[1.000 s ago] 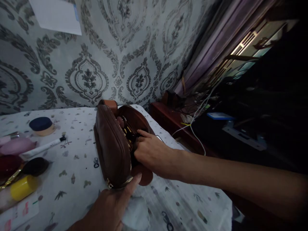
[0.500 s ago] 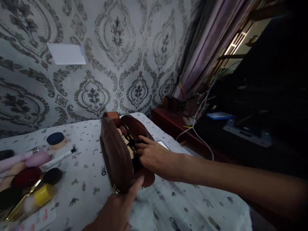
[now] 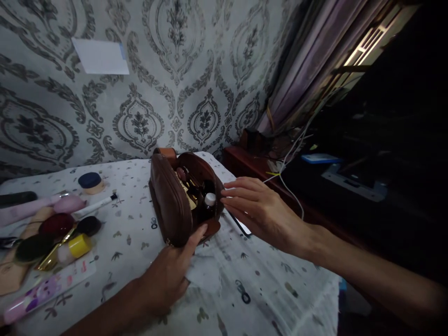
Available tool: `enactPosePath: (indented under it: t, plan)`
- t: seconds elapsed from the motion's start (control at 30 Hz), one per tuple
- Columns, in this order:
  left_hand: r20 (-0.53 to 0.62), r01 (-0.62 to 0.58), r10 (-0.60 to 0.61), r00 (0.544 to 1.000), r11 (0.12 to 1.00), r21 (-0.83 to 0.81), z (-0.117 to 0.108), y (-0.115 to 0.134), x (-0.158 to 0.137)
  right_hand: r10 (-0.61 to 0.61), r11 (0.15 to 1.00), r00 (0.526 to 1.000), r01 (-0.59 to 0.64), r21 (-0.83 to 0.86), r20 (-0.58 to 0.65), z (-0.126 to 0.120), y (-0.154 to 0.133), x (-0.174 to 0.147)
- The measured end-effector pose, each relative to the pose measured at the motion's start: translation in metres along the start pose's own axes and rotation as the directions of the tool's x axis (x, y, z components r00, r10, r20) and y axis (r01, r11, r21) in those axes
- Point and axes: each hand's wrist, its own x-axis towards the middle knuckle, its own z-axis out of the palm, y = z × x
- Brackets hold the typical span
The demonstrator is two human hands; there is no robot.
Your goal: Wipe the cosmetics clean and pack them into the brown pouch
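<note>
A brown handbag [image 3: 168, 200] stands unzipped on the patterned white sheet, with its mouth facing up and right. Inside it a white-capped bottle [image 3: 210, 199] shows among other items, some gold-coloured. My left hand [image 3: 166, 277] holds the bag's near end, one finger stretched along the edge by a brown flap [image 3: 212, 227]; its other fingers are partly hidden. At the bag's right side is my right hand [image 3: 261, 210], fingers extended and close together, tips near the rim, with nothing seen in them. A phone-like flat item [image 3: 243, 227] lies partly behind this hand.
Cosmetics spread over the left of the sheet: a blue-lidded jar [image 3: 90, 182], a white pen-like stick [image 3: 94, 205], a yellow-capped bottle [image 3: 80, 245] and a pink tube [image 3: 49, 291]. Behind stands a patterned wall [image 3: 175, 70]. White cables [image 3: 292, 196] hang at right beside dark red furniture [image 3: 241, 163].
My right hand has come out of the bag to its right side, its fingers straightened. The white-capped bottle now shows inside. My left hand stays at the near end; the view has shifted slightly.
</note>
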Motion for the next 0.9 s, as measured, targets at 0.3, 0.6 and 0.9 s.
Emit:
enactPosePath:
  t: [0.3, 0.6, 0.9]
  plan:
    - [0.009, 0.073, -0.074, 0.997, 0.997, 0.036, 0.0, 0.005, -0.004, -0.143, 0.986, 0.917, 0.165, -0.027, 0.372, 0.026, -0.019, 0.015]
    - [0.006, 0.147, -0.147, 0.989, 0.989, 0.004, 0.003, 0.007, -0.034, -0.136, 0.982, 0.883, 0.18, -0.055, 0.449, 0.034, -0.019, 0.015]
    - [-0.144, 0.245, -0.247, 0.958, 0.969, -0.027, 0.01, 0.0, -0.093, -0.113, 0.991, 0.937, 0.128, -0.024, 0.331, 0.035, -0.017, 0.007]
